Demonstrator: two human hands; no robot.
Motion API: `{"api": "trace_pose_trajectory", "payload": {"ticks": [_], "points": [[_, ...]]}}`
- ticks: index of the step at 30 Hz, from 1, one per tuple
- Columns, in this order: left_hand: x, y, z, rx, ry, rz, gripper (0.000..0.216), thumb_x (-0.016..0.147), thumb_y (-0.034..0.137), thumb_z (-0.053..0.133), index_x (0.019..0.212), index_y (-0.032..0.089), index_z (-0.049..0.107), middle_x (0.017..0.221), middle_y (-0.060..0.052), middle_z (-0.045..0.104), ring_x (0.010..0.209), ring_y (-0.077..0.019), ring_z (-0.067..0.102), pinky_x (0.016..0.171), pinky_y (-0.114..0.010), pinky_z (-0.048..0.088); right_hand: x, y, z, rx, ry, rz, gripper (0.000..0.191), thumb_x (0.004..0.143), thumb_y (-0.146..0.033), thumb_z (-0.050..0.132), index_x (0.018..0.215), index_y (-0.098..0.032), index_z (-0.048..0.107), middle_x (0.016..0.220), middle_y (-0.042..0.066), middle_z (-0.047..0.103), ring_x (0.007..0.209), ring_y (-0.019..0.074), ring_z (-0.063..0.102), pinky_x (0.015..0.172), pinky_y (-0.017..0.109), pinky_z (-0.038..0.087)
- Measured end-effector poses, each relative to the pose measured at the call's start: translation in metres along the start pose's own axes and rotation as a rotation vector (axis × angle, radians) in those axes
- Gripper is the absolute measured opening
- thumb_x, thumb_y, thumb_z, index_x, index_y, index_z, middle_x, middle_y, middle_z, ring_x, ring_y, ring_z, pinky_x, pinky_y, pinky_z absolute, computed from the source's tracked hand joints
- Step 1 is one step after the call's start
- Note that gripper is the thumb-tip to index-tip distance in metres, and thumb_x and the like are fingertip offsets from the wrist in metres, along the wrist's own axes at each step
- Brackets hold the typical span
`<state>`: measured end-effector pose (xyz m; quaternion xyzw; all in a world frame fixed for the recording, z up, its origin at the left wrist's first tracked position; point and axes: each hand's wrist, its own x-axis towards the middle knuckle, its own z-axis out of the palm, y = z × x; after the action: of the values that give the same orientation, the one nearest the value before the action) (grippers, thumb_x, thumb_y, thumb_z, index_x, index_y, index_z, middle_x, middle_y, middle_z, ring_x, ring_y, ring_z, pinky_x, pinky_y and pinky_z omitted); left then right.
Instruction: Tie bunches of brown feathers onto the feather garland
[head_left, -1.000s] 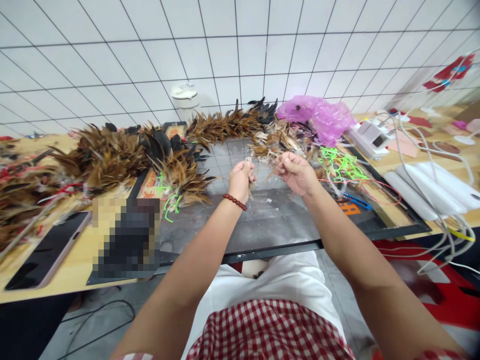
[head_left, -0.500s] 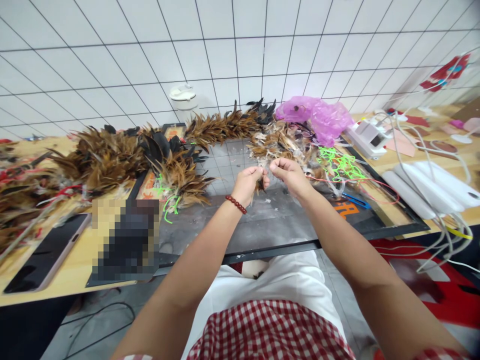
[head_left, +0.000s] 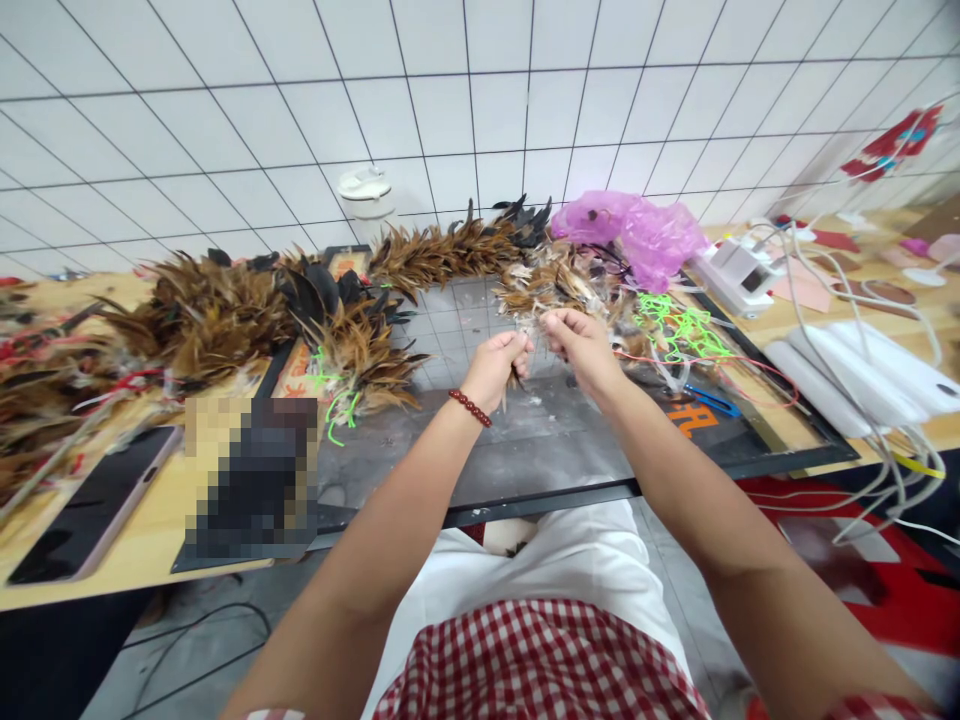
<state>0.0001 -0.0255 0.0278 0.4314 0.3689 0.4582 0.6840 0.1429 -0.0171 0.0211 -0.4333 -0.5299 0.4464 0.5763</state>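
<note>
Feathers point(head_left: 514, 379) pinched in the left hand point(head_left: 493, 368) over a dark board point(head_left: 480, 460)

Nearest are a red-and-white checked garment point(head_left: 540, 665) and white cloth on the person's lap point(head_left: 592, 540), below the board's near edge. At the near left a phone point(head_left: 94, 510) lies on the wooden table point(head_left: 161, 510).

Over the middle of the board, the left hand, with a beaded bracelet point(head_left: 470, 408) at its wrist, closes its fingers on the feathers, whose tips poke out below. Just to its right, the right hand point(head_left: 577, 342) has thumb and fingertips drawn together; whether anything thin is between them, I cannot tell.

Left of the hands lies a brown-and-black feather bundle point(head_left: 371, 355); to the right are a blue tool point(head_left: 709, 400) and tangled green strands point(head_left: 686, 330). Just beyond the hands is a loose feather pile point(head_left: 551, 285). Farther still are a long feather strip point(head_left: 442, 258), a purple plastic bag point(head_left: 637, 235), a white-lidded container point(head_left: 367, 195) and, farthest, the tiled wall point(head_left: 442, 115).
</note>
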Motion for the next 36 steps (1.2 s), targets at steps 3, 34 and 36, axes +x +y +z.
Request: {"api": "trace_pose_trajectory", "payload": {"ticks": [3, 34, 36], "points": [[0.001, 0.0, -0.001, -0.022, -0.013, -0.001, 0.026, 0.081, 0.034, 0.06, 0.065, 0.014, 0.052, 0.046, 0.007, 0.034, 0.041, -0.0048, 0.038, 0.048, -0.019, 0.039, 0.001, -0.002, -0.003, 0.083, -0.046, 0.048, 0.037, 0.069, -0.049, 0.069, 0.089, -0.019, 0.065, 0.064, -0.004, 0.048, 0.052, 0.0068, 0.037, 0.05, 0.023, 0.03], [0.007, -0.005, -0.005, -0.046, 0.104, 0.106, 0.02, 0.08, 0.027, 0.059, 0.066, 0.015, 0.054, 0.047, 0.006, 0.039, 0.042, -0.0058, 0.041, 0.052, -0.02, 0.042, 0.009, -0.015, -0.059, -0.939, 0.451, -0.311, 0.021, 0.08, -0.023, 0.048, 0.089, -0.017, 0.067, 0.092, 0.01, 0.058, 0.089, 0.023, 0.051, 0.083, 0.04, 0.038], [0.007, -0.005, -0.005, -0.048, 0.111, 0.112, 0.02, 0.08, 0.027, 0.059, 0.066, 0.015, 0.054, 0.047, 0.006, 0.039, 0.043, -0.0057, 0.04, 0.052, -0.02, 0.042, 0.01, -0.013, -0.074, -1.106, 0.517, -0.233, 0.028, 0.079, -0.018, 0.044, 0.091, -0.018, 0.069, 0.093, 0.012, 0.058, 0.092, 0.0258, 0.049, 0.084, 0.044, 0.037]]}}
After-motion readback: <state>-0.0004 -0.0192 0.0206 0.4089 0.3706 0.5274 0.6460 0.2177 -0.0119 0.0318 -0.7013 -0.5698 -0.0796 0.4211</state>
